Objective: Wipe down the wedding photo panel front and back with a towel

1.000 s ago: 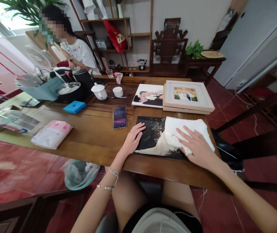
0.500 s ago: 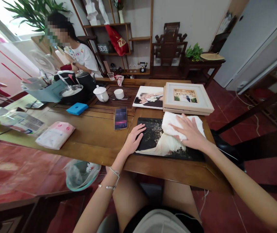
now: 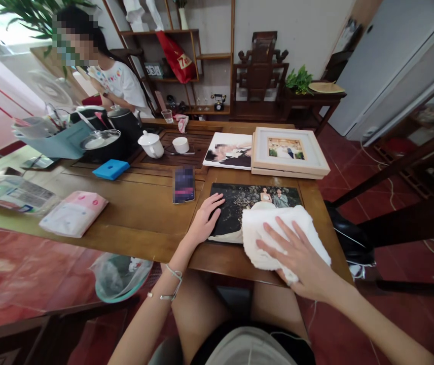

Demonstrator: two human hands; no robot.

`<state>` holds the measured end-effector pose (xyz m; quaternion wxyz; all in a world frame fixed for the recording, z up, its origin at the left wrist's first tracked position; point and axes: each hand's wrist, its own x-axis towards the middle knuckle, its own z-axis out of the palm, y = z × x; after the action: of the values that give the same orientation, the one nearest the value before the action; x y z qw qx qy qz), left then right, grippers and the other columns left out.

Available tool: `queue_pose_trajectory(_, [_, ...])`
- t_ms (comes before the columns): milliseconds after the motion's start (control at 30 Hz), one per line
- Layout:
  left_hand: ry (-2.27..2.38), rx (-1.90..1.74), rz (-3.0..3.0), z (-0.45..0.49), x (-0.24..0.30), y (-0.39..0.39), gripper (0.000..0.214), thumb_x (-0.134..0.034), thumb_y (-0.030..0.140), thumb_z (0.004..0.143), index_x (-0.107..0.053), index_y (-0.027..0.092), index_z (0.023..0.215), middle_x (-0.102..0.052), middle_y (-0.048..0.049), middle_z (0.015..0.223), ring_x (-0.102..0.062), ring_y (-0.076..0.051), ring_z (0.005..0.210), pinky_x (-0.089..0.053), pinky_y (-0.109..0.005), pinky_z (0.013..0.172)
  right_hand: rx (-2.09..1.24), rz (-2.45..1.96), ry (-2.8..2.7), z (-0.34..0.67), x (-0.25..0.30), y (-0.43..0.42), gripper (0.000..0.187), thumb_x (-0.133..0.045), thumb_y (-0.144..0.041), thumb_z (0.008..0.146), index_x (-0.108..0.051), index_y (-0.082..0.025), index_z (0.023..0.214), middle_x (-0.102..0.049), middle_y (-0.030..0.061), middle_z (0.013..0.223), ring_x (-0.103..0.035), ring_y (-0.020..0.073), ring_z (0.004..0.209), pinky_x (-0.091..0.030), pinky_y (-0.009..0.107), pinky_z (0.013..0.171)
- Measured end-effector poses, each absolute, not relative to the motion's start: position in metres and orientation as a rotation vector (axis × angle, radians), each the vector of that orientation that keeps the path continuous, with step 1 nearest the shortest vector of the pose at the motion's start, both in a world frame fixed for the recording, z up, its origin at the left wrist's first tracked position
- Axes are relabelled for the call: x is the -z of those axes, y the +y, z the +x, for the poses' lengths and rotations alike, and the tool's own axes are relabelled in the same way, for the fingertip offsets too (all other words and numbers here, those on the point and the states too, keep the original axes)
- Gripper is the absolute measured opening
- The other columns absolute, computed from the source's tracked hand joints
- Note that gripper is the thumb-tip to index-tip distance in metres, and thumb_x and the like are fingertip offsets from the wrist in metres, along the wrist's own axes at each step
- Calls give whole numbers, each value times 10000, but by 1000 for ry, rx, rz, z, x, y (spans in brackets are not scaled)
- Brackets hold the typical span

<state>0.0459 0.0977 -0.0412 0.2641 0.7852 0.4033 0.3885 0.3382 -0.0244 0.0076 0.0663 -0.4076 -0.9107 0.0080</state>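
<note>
A dark wedding photo panel (image 3: 236, 208) lies flat at the table's near edge, showing two figures and a long pale dress. My left hand (image 3: 206, 218) rests on its left edge, fingers stretched out and holding nothing. Under my right hand (image 3: 296, 258) is a folded white towel (image 3: 255, 228), pressed down with the fingers spread flat over it. The towel covers the panel's lower right part and reaches past its near edge.
Behind the panel lie a white-edged photo print (image 3: 226, 157) and stacked picture frames (image 3: 293, 175). A phone (image 3: 183, 185), a tissue pack (image 3: 74, 213), a blue box (image 3: 111, 169) and a lidded white cup (image 3: 151, 145) are leftward. Another person (image 3: 121, 91) sits beyond the table.
My right hand has drawn the towel toward me, from the panel's upper right to its lower right. The two figures on the photo now show. My left hand stays on the left edge.
</note>
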Motion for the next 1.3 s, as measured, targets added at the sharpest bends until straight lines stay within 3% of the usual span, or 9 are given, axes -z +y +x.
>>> queue_pose_trajectory(233, [1089, -1063, 2131, 46, 41, 97, 352, -425, 298, 985, -615, 203, 1266, -549, -110, 1413, -425, -234, 1388, -318, -490, 1177, -49, -1233, -2671, 339, -5, 35, 609, -499, -211, 879, -405, -315, 1473, -231, 44, 1606, -88, 347, 1482, -148, 658, 1136])
queue_pose_trajectory(467, [1094, -1065, 2136, 46, 41, 96, 343, -423, 291, 987, -614, 216, 1261, -548, -102, 1416, -430, -233, 1384, -326, -507, 1170, 18, -1551, -2458, 347, 3, 105, 426, -434, -320, 936, -623, -198, 1297, -340, 87, 1558, -220, 392, 1448, -199, 678, 1115])
queue_pose_trajectory(600, [1090, -1074, 2138, 47, 41, 95, 350, -421, 293, 987, -608, 212, 1270, -548, -106, 1415, -424, -239, 1388, -324, -511, 1170, 87, -1574, -2431, 337, 5, 74, 463, -430, -277, 926, -560, -221, 1366, -356, 93, 1554, -203, 394, 1451, -202, 697, 1099])
queue_pose_trajectory(900, [1102, -1070, 2140, 48, 41, 94, 363, -407, 303, 990, -601, 206, 1281, -538, -114, 1425, -418, -247, 1392, -315, -510, 1176, -50, -1265, -2726, 292, -9, -22, 770, -558, -155, 776, -350, -296, 1503, -183, 84, 1618, -49, 425, 1468, -121, 718, 1103])
queue_pose_trajectory(1067, [1105, -1057, 2151, 47, 42, 95, 360, -404, 297, 992, -605, 198, 1274, -539, -120, 1422, -423, -244, 1389, -325, -511, 1171, -106, -1323, -2655, 305, -7, 35, 552, -461, -229, 897, -456, -304, 1444, -270, 47, 1592, -147, 374, 1469, -160, 705, 1107])
queue_pose_trajectory(1300, [1099, -1081, 2149, 46, 43, 95, 345, -415, 295, 990, -607, 216, 1265, -546, -109, 1414, -430, -237, 1385, -332, -513, 1167, 77, -1680, -2344, 361, 7, 92, 429, -403, -315, 936, -634, -210, 1281, -412, 95, 1519, -297, 420, 1410, -259, 751, 1039])
